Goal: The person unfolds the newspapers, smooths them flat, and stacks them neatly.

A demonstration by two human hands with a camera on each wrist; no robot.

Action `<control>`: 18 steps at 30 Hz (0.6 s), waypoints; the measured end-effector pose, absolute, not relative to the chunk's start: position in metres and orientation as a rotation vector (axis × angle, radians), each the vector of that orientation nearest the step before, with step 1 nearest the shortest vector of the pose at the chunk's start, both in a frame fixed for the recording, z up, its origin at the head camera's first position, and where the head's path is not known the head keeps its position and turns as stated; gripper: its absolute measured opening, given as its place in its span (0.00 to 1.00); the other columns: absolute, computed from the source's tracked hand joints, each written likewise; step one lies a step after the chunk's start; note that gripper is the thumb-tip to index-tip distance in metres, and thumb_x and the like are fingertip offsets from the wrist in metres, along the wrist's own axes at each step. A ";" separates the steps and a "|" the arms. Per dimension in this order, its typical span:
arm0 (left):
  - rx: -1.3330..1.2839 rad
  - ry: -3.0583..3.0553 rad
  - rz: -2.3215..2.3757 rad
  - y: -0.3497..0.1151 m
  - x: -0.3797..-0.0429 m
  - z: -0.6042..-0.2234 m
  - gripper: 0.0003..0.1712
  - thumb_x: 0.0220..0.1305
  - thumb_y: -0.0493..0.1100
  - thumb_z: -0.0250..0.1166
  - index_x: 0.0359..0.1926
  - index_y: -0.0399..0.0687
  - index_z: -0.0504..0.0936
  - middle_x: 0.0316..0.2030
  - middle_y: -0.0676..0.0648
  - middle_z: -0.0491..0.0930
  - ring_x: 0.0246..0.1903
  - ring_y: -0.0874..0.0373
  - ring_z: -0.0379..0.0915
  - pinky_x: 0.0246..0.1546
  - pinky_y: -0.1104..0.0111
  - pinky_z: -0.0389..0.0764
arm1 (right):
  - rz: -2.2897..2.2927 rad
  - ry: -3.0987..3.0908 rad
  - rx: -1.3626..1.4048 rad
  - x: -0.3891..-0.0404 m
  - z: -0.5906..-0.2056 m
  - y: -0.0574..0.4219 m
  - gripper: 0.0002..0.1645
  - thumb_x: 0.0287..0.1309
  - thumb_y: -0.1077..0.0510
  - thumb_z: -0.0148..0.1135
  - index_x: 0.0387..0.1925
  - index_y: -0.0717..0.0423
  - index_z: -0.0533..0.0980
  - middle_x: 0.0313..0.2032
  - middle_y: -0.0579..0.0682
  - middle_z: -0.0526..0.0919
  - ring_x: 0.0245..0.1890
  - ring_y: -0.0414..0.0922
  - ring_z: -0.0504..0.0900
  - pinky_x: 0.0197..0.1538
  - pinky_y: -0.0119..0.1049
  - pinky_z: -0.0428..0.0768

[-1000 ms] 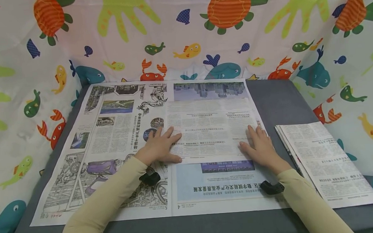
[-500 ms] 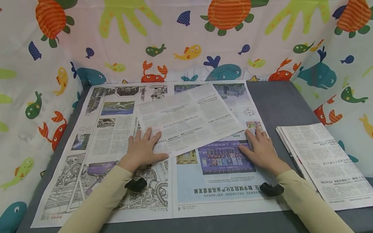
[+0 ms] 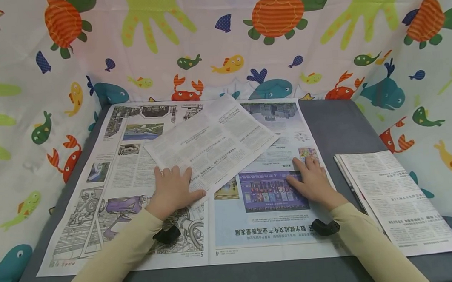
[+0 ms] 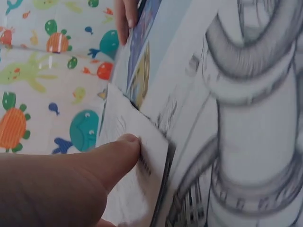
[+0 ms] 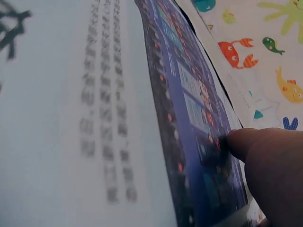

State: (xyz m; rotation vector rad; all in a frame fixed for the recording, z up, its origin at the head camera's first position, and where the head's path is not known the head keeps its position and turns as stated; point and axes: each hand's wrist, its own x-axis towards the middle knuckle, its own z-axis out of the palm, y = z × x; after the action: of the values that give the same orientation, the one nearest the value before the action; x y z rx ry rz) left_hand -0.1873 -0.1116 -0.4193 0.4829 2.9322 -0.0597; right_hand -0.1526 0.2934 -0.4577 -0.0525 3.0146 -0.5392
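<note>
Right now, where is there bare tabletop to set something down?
The grey tabletop shows its largest bare patch at back right, bordered by the spread newspaper, the newspaper stack and the patterned cloth. A thinner strip runs in front of the spread newspaper, between the sleeves. The middle is crowded: loose sheet, left grip and right grip all lie there.

Black-printed white sheet (image 3: 211, 144), grey table (image 3: 334, 127)

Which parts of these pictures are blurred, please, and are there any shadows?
Head view: mostly clear, but small print on the loose sheet is too fine to read; left wrist view: the printed drawing looks soft, with a dark strip, likely shadow, along the sheet's edge; right wrist view: the text columns are blurred.
</note>
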 end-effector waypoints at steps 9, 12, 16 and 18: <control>0.704 2.894 -0.081 -0.079 -0.156 -0.406 0.43 0.61 0.77 0.60 0.52 0.41 0.82 0.42 0.33 0.82 0.49 0.32 0.78 0.62 0.35 0.65 | -0.502 2.990 -0.163 -0.165 -0.450 0.268 0.43 0.70 0.43 0.58 0.76 0.62 0.59 0.74 0.77 0.54 0.74 0.79 0.51 0.69 0.77 0.54; 0.831 2.906 -0.081 -0.062 -0.148 -0.408 0.41 0.60 0.77 0.60 0.41 0.43 0.83 0.32 0.40 0.82 0.39 0.40 0.79 0.53 0.44 0.72 | -0.473 2.979 -0.231 -0.172 -0.451 0.257 0.42 0.71 0.42 0.57 0.76 0.59 0.60 0.75 0.75 0.55 0.74 0.77 0.53 0.69 0.77 0.54; 0.959 2.932 -0.065 -0.038 -0.145 -0.413 0.38 0.58 0.78 0.61 0.28 0.46 0.81 0.24 0.46 0.77 0.27 0.49 0.70 0.40 0.54 0.70 | -0.490 2.934 -0.258 -0.184 -0.452 0.244 0.40 0.73 0.43 0.54 0.77 0.57 0.60 0.77 0.74 0.50 0.77 0.77 0.46 0.72 0.77 0.50; 0.968 2.927 -0.035 -0.027 -0.149 -0.413 0.37 0.59 0.78 0.61 0.28 0.48 0.82 0.26 0.45 0.77 0.29 0.49 0.71 0.40 0.54 0.71 | -0.504 2.916 -0.266 -0.191 -0.453 0.241 0.38 0.75 0.43 0.51 0.78 0.56 0.60 0.77 0.74 0.49 0.77 0.76 0.44 0.73 0.76 0.49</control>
State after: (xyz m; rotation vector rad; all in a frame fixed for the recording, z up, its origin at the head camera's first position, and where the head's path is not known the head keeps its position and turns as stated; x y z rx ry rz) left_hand -0.1492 -0.0269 -0.4131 0.9683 2.9274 -0.0350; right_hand -0.1910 0.2412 -0.4529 -0.2664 2.9162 -0.5035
